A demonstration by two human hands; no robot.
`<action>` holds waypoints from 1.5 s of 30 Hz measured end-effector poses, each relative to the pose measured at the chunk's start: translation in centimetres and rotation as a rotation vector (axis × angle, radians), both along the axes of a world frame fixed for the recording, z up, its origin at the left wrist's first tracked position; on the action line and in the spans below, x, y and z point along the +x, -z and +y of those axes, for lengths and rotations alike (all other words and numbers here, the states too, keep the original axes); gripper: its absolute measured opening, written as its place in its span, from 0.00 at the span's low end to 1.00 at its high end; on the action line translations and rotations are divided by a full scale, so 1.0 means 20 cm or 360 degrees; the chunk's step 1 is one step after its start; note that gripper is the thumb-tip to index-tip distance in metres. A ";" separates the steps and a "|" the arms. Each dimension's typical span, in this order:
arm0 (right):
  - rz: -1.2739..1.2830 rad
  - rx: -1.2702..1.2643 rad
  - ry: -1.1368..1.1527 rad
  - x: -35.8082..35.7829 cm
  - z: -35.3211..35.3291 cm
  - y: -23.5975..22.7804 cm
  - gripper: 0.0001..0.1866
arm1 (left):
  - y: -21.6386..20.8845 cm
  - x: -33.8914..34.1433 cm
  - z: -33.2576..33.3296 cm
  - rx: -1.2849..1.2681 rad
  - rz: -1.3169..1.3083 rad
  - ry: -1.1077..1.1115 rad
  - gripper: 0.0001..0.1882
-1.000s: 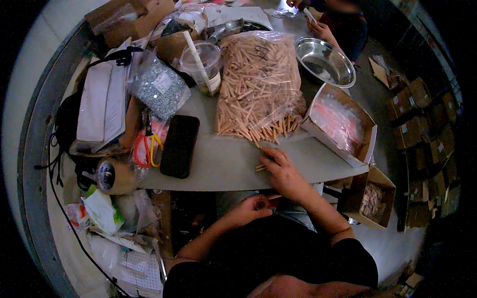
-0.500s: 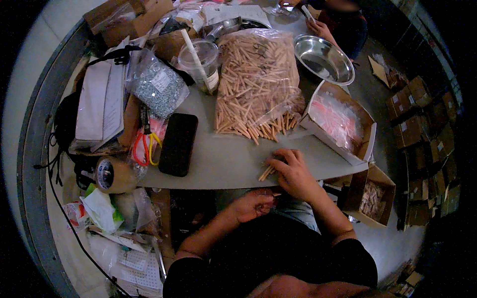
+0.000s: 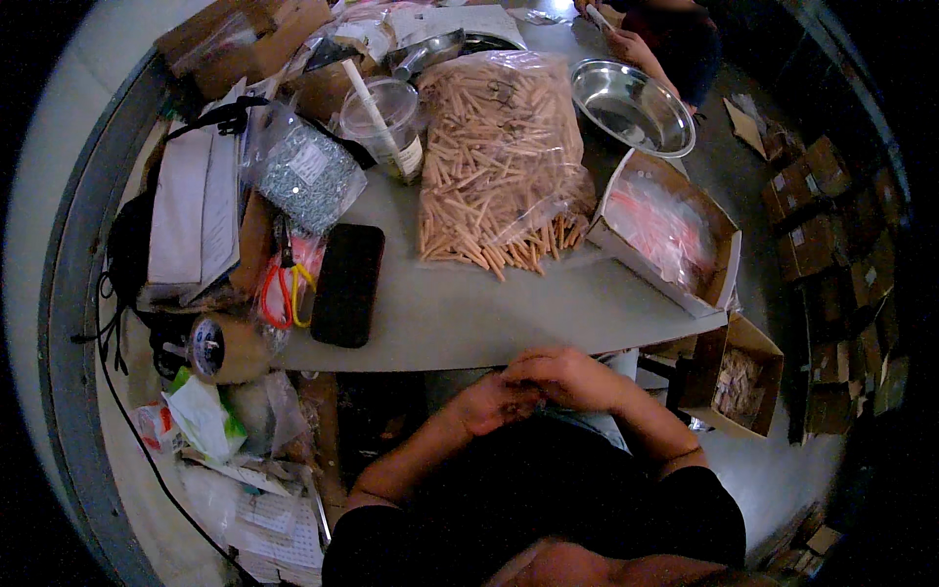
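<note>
I can't tell if either grip is closed, left hand [image 3: 492,403] touching right hand [image 3: 567,378], slim tan wooden sticks [image 3: 486,171] beyond them, likely for reach.

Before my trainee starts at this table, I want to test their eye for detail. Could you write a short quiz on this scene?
1. True or false: the black phone lies left of the big bag of wooden sticks.
2. What shows inside the white-sided open box?
A. A drinks cup
B. Clear plastic with red parts
C. A tape roll
3. In this view, are the left hand and right hand apart or overlapping?

Key: 1. True. 2. B. 3. Overlapping.
</note>
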State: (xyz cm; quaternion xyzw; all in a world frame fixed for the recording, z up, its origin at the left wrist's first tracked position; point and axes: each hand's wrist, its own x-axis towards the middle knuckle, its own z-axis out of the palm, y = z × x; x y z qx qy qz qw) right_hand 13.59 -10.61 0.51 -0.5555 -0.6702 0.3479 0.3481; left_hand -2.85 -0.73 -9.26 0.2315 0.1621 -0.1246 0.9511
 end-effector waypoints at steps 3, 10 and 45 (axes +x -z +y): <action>0.0088 0.0145 0.0200 0.03 -0.01 -0.07 0.18 | -0.15 0.03 -0.01 0.0401 -0.0144 0.0004 0.19; -0.0171 0.0336 -0.0011 0.06 -0.11 -0.09 0.14 | -0.23 0.09 -0.02 0.0869 -0.0621 -0.0007 0.27; -0.0004 0.0250 0.1080 0.30 -0.67 -0.13 0.08 | -0.65 0.65 -0.25 0.2903 -0.1176 -0.0208 0.04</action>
